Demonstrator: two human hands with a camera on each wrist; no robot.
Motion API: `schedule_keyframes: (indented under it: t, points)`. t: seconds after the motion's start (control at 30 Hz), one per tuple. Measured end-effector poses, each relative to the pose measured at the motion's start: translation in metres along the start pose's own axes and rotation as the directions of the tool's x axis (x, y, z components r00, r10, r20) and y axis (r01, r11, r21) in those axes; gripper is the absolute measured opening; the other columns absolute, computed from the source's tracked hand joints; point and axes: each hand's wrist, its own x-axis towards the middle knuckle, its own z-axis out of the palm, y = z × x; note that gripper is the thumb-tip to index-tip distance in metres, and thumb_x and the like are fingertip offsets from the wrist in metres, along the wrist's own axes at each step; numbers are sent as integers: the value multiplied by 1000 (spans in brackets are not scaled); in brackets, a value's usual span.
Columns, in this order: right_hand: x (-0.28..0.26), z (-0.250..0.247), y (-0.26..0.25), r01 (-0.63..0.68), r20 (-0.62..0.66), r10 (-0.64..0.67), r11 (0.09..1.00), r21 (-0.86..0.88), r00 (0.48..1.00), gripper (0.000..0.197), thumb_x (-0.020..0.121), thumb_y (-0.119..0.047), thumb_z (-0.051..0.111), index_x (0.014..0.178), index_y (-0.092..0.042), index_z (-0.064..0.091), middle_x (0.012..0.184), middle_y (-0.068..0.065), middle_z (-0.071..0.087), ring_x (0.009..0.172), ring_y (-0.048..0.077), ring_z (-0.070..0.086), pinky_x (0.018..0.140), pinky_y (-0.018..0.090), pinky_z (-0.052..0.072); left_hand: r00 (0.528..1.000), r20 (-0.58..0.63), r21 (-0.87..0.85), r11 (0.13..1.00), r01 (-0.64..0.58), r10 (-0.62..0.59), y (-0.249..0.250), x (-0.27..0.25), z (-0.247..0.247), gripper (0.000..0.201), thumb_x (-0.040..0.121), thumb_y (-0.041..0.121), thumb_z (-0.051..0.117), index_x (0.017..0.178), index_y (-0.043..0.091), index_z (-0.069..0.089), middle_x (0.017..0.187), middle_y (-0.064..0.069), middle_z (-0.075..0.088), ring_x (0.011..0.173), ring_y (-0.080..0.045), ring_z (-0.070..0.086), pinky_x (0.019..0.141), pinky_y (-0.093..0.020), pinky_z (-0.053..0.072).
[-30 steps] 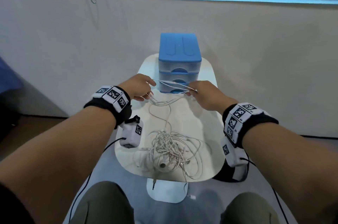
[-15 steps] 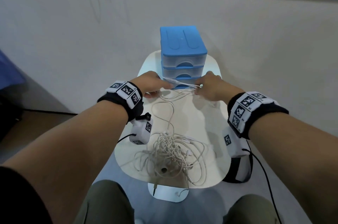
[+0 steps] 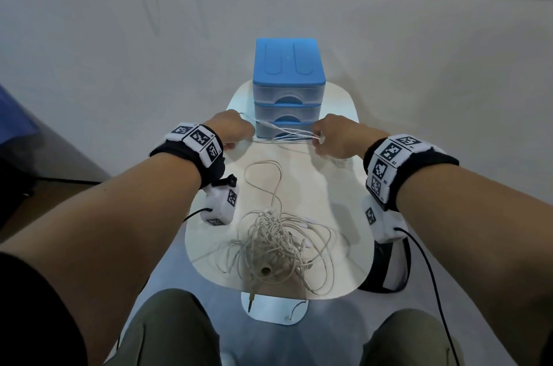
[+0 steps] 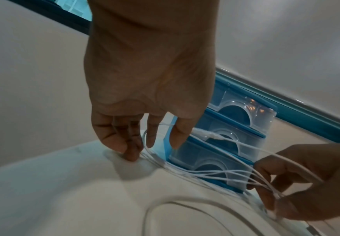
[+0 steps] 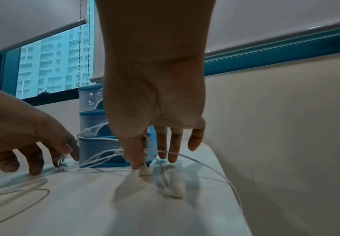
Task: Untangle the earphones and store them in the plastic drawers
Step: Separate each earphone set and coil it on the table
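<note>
Drawn lower toward the counter (image 3: pixel 338 186), both hands stretch a folded white earphone cable (image 3: pixel 284 134) before the blue three-drawer plastic cabinet (image 3: pixel 288 66); left hand (image 3: pixel 232 129) and right hand (image 3: pixel 338 135) fingers pinch its ends, likely bundling it for storage.

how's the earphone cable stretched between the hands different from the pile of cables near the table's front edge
The stretched cable runs as a few fairly straight strands between the left hand and right hand, just before the drawers. The pile is a loose knot of many loops.
The stretched cable is held at both ends; the pile lies untouched on the table.
Both are thin and white.
</note>
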Motion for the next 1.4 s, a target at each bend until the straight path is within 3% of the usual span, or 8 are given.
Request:
schedule_keyframes:
  t: [0.23,0.3,0.4,0.6,0.8,0.93,1.1,1.4]
  points:
    - [-19,-3,5,-100,60,93,987,126,994,78,84,-40,82,149,-23,42,144,6,42,129,32,49,106,44,43,997,-5,151,985,-79,81,-5,-24,-18,24,97,18,54,115,3,61,115,-13,65,97,-27,71,81,-38,59]
    - [-39,-3,6,-61,-67,75,979,192,995,64,88,-41,77,143,-28,48,140,4,44,125,29,52,107,47,43,988,-23,141,979,-146,150,-9,-41,-23,19,98,20,55,108,7,64,116,-13,66,104,-29,70,79,-37,57]
    - [-79,7,3,99,-290,29,903,417,957,28,92,-34,74,117,-27,64,118,-3,56,98,17,60,87,33,46,962,-1,43,961,-274,275,-18,-78,-26,8,97,24,61,97,18,66,110,-2,68,96,-21,70,79,-36,54]
    - [-128,40,-10,43,-70,-5,831,554,998,7,90,-28,75,88,-23,72,93,-5,71,77,11,60,75,28,50,882,209,148,878,-455,422,-22,-146,-3,11,93,41,71,98,32,68,101,8,68,88,-13,63,75,-26,45]
    - [-139,68,-22,-85,63,59,808,583,996,20,83,-36,82,90,-21,70,88,-4,72,78,12,63,70,27,48,829,447,352,787,-508,335,-30,-168,45,74,73,55,87,134,35,50,119,5,45,104,-16,54,95,-38,48]
    - [-143,84,-20,-71,-17,110,749,659,994,12,82,-18,80,89,-19,70,83,-3,65,78,16,60,73,31,49,871,285,348,804,-483,400,-40,-165,65,39,84,31,77,115,28,55,114,0,50,96,-23,58,81,-35,49]
    - [-150,93,-15,-47,-54,142,620,783,988,9,86,-10,73,90,-18,71,83,3,63,76,17,57,74,34,48,884,218,159,879,-450,413,-38,-173,71,14,87,14,67,90,21,56,92,2,63,82,-17,60,63,-28,40]
    - [-159,102,-16,54,-126,151,410,911,981,7,94,-16,68,88,-15,72,87,-2,69,82,10,58,85,32,44,891,150,-398,851,-343,429,-50,-187,62,14,85,3,66,99,6,62,85,-6,68,75,-14,61,73,-34,46]
